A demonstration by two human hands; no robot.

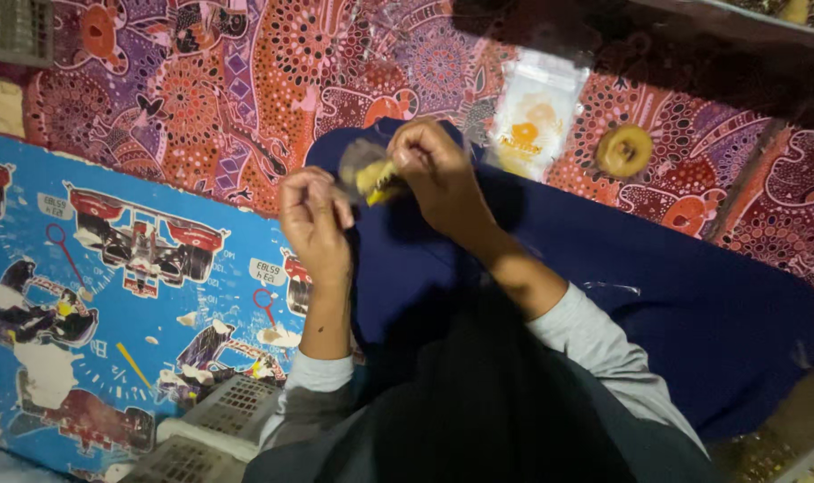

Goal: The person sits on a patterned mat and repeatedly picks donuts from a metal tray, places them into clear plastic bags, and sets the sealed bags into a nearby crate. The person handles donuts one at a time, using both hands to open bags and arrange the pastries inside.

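Observation:
My left hand (313, 219) and my right hand (438, 174) are raised close together over a dark blue cloth (657, 286) spread across my lap. Between them I hold a small yellow piece (376, 182) inside a thin clear wrapper; it is blurred. My right hand's fingers pinch its upper right side. My left hand's fingers are curled beside its left edge, and whether they touch it is unclear. Both arms wear grey sleeves.
A clear packet with an orange print (534, 116) and a tan ring-shaped piece (623, 150) lie on red and purple patterned fabric (228, 80). A blue mat with racing car pictures (94, 286) covers the left. White perforated trays (206, 429) sit at bottom left.

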